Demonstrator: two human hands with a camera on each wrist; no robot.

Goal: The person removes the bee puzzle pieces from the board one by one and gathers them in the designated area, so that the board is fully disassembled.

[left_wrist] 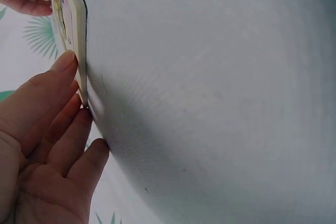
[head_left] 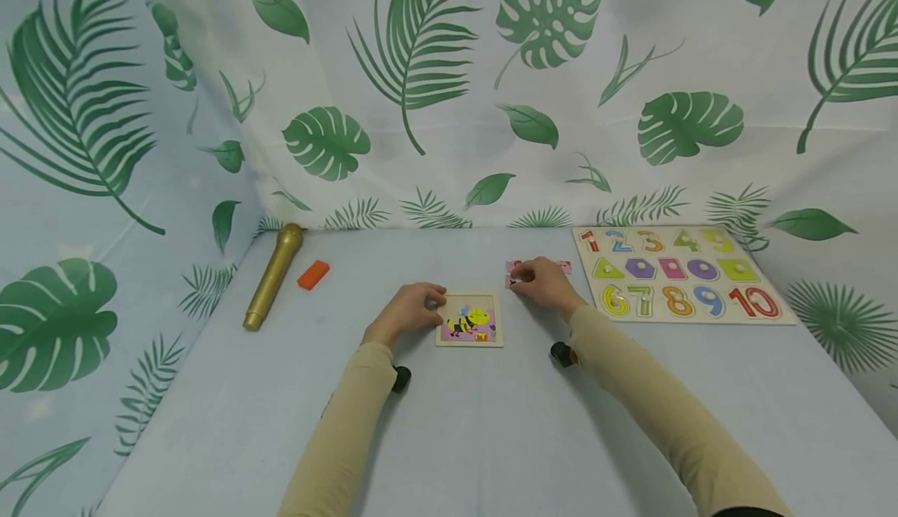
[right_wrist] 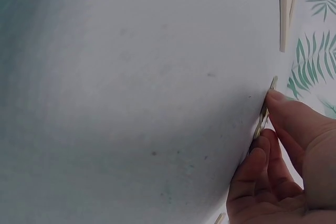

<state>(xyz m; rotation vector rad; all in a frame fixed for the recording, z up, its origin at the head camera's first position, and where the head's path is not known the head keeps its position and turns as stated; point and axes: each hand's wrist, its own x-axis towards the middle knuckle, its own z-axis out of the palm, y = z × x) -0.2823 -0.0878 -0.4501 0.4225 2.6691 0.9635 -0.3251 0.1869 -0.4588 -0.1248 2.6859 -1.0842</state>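
Two sleeves [head_left: 337,431] of yours rise from the bottom of the picture, your left hand [head_left: 405,313] pinching the left edge of the bee puzzle [head_left: 468,343], which lies flat at the centre. Right of it, your right hand [head_left: 547,285] pinches a thin piece [right_wrist: 273,83] between thumb and fingers, at the pink pieces [head_left: 565,267]. Farther out, you have the gold mic [head_left: 273,277] and orange block [head_left: 313,274] at centre left, the number board [head_left: 659,302] at centre right, and leafy cloth [head_left: 435,168] across the top.
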